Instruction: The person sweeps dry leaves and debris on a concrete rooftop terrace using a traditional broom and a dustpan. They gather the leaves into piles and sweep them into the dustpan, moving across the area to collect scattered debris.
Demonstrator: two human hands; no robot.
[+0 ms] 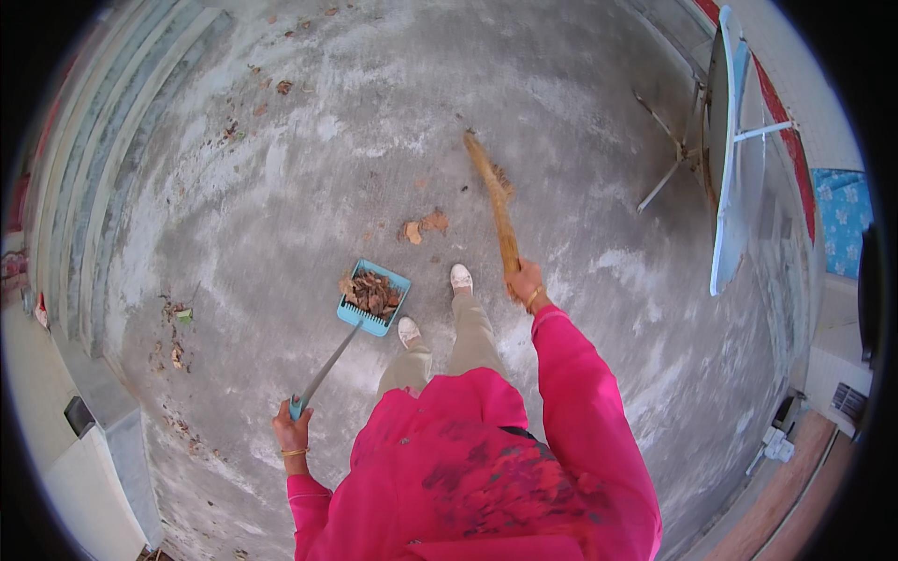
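Observation:
My left hand (292,431) is closed around the handle end of a long-handled blue dustpan (375,324). The pan rests on the concrete floor in front of my feet, with a heap of dry brown leaves (372,292) in it. In my right hand (526,282) I grip a yellowish-brown broom (494,194) by its handle; its far end reaches forward, on or just above the floor. Between the broom and the dustpan lie a few loose dry leaves (426,225).
Concrete steps (103,178) curve along the left. More leaf litter (178,351) is scattered on the floor near them, and some lies farther ahead (283,87). At the right, a round tabletop (725,159) with metal legs stands tilted on its side by the wall.

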